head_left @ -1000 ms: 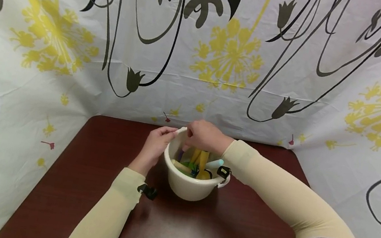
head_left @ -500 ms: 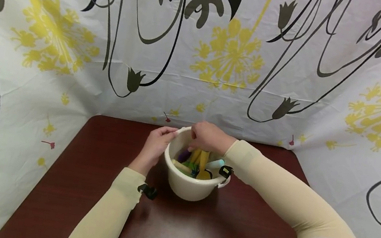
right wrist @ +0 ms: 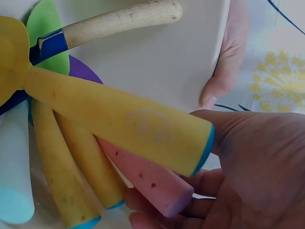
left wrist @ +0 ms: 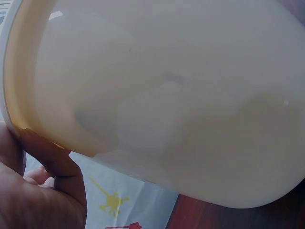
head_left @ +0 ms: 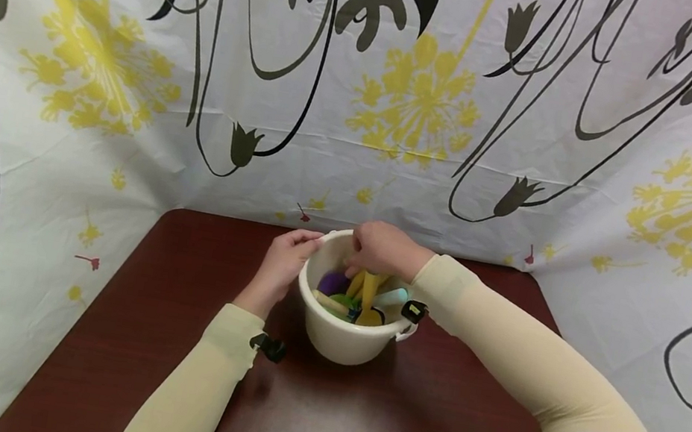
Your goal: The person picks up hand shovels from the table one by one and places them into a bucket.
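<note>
A white plastic bucket [head_left: 340,340] stands on the table, filled with handled tools. My left hand [head_left: 285,259] pinches its rim on the left; in the left wrist view the bent fingers [left wrist: 57,162] are at the lip beside the bucket's outer wall. My right hand [head_left: 384,248] reaches over the far rim into it. In the right wrist view its fingers curl behind a pink handle [right wrist: 147,174], and the thumb is partly hidden by a yellow handle [right wrist: 124,119]. What the pink handle belongs to is hidden. A purple rounded piece [head_left: 332,283] lies inside on the left.
Also in the bucket are two more yellow handles [right wrist: 59,167], a pale blue handle [right wrist: 14,167], a wooden handle [right wrist: 119,24] with a blue collar and a green piece [right wrist: 47,28]. A dark red table [head_left: 183,341] carries the bucket; a flowered curtain [head_left: 336,109] hangs behind.
My right hand has shifted slightly right inside the bucket. The purple piece, narrow and partly under my fingers before, now shows broad and apart from them. My left hand has stayed at the rim.
</note>
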`<state>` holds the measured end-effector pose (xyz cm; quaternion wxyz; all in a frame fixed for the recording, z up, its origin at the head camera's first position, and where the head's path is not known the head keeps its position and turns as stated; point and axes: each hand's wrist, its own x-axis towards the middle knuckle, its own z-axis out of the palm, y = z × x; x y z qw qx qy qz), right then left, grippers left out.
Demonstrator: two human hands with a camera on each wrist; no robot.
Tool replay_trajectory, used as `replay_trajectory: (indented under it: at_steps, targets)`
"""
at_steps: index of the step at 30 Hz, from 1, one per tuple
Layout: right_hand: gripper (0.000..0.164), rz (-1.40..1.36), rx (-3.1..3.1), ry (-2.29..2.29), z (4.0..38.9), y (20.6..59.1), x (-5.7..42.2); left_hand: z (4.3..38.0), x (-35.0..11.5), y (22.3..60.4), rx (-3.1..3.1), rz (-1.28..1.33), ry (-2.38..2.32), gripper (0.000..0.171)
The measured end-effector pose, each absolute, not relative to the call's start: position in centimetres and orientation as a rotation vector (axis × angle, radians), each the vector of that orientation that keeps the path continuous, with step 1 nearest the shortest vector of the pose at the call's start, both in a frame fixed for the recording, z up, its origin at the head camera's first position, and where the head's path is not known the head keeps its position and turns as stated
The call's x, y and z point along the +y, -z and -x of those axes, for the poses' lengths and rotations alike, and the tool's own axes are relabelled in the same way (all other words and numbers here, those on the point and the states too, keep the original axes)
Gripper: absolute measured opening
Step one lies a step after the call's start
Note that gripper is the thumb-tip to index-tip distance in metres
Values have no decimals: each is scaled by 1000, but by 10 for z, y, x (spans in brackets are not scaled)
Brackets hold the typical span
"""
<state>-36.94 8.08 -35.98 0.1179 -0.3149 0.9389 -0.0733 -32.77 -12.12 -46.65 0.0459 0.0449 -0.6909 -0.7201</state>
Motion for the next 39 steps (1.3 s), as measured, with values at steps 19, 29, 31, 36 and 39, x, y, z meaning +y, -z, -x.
replay_trajectory:
  at_steps: [19,29,31,36,39]
  targets:
    - [24,852,2860,442,363,349,127,327,-122,466,-2114,-130,2212,24]
    - [25,776,2923,574,351,346,169,326,-121,464,-2112,-143,2226,25]
    - [26,748,2928,582,348,347,177,325,-121,463,-2109,-145,2230,25]
    - [30,683,2951,613,342,354,197,326,-122,464,-2103,-142,2245,26]
    - [31,664,2970,640,340,361,212,326,-122,464,-2098,-138,2255,25]
